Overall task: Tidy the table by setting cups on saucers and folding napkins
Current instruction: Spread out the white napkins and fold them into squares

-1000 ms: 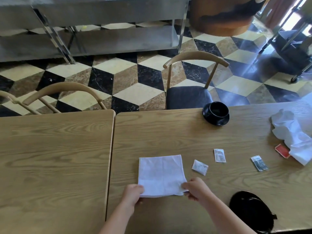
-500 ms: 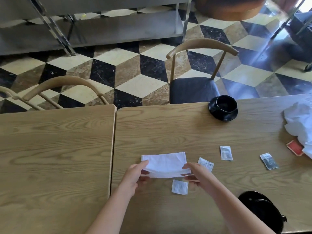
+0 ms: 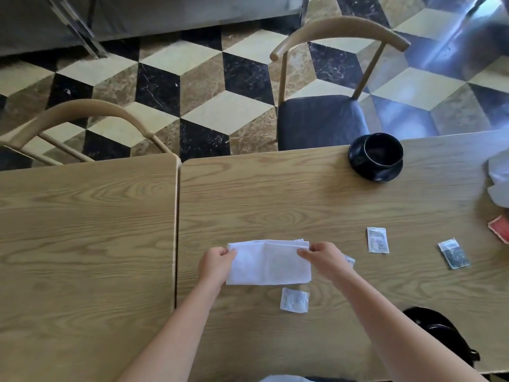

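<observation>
You are holding a folded white napkin (image 3: 268,263) by its two far corners on the worktop (image 3: 303,205).

Your left hand (image 3: 216,264) is pinching the napkin's left far corner and your right hand (image 3: 322,257) is pinching its right far corner, with the napkin lying folded in a wide band, its near edge resting flat on the wood. A small white sachet (image 3: 294,299) is lying just beside the near right corner, and two more sachets (image 3: 377,240) are sitting apart to the right. A black cup (image 3: 381,150) is standing on its black saucer (image 3: 371,172) near the far edge, and a crumpled napkin (image 3: 500,183) is showing at the right border.
</observation>
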